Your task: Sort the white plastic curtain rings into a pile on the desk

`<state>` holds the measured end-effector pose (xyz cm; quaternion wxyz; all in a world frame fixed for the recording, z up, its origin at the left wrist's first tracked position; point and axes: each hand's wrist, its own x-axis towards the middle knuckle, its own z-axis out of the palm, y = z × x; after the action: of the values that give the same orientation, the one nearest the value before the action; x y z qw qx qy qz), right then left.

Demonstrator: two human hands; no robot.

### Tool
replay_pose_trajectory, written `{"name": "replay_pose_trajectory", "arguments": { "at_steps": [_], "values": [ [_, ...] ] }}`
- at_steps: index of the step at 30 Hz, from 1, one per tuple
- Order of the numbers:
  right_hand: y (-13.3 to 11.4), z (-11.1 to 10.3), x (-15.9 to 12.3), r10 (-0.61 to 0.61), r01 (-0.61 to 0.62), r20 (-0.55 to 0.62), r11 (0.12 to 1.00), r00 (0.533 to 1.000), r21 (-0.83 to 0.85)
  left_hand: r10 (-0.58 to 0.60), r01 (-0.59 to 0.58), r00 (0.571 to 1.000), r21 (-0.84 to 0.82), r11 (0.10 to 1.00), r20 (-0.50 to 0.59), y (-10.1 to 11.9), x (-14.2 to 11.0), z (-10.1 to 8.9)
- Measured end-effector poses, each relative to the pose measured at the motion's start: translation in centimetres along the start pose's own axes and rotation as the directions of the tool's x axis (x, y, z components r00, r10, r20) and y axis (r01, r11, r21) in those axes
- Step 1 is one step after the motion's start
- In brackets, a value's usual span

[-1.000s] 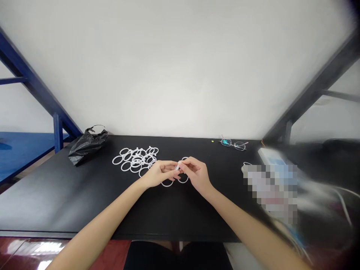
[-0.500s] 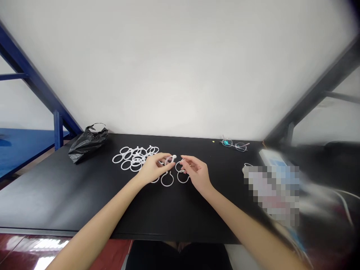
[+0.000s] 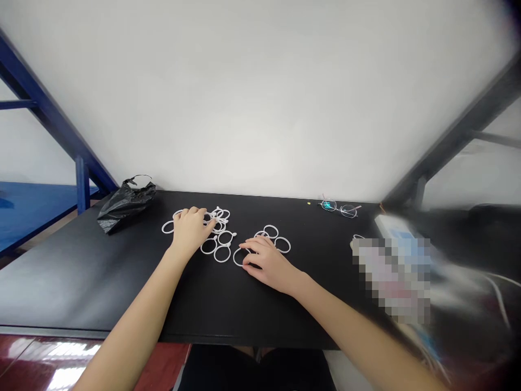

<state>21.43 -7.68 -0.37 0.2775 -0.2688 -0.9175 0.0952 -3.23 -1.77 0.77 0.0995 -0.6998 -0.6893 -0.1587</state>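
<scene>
On the black table (image 3: pixel 101 277), at the back left, a crumpled bag (image 3: pixel 127 202); at the back right, glasses (image 3: pixel 337 209), a tiny yellow-green speck (image 3: pixel 309 203) just beside. Farther right, a blurred white item (image 3: pixel 391 224) and cable (image 3: pixel 498 296). Behind, a pale wall (image 3: pixel 260 108), with a blue beam (image 3: pixel 61 126) left, a grey beam (image 3: pixel 468 120) right. Below, glossy red floor (image 3: pixel 160 369).

Free tabletop (image 3: pixel 240 304) between the forearms (image 3: pixel 140 320), white rings (image 3: pixel 222 262) in the way just beyond

- Flat black tabletop (image 3: pixel 228 304)
- Crumpled black plastic bag (image 3: pixel 128 203), by the far left corner
- Overlapping white knobbed rings (image 3: pixel 218 227), left of centre
- Thin white round rings (image 3: pixel 277 237), around the centre
- Thin-framed oval eyeglasses (image 3: pixel 338 209), near the far edge
- Blurred white box (image 3: pixel 393 224), toward the right edge
</scene>
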Motion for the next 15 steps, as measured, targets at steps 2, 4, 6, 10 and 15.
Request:
{"name": "replay_pose_trajectory", "arguments": {
  "at_steps": [2, 4, 6, 10, 15],
  "values": [
    [-0.2, 0.0, 0.1, -0.002, 0.002, 0.013, 1.000, 1.000, -0.004, 0.004, -0.004, 1.000, -0.018, 1.000, -0.003, 0.0, 0.0, 0.0],
    [-0.4, 0.0, 0.3, 0.013, -0.012, -0.002, 1.000, 1.000, 0.025, 0.006, -0.009, 0.999, -0.076, 0.997, -0.036, 0.1, 0.1, -0.2],
    [-0.7, 0.1, 0.4, 0.050, -0.044, -0.068, 0.996, 0.996, 0.079, 0.023, -0.041, 0.995, -0.194, 0.980, -0.093, 0.5, 0.2, -0.5],
    [-1.2, -0.1, 0.5, 0.144, -0.107, -0.263, 0.983, 0.954, 0.147, 0.134, -0.202, 0.978, -0.600, 0.774, -0.157, 2.5, -0.3, -1.3],
    [-0.8, -0.4, 0.4, 0.159, -0.150, -0.425, 0.987, 0.891, 0.055, 0.360, 0.097, 0.910, -0.951, 0.293, 0.204, 6.3, -2.4, -1.2]
  ]
}}
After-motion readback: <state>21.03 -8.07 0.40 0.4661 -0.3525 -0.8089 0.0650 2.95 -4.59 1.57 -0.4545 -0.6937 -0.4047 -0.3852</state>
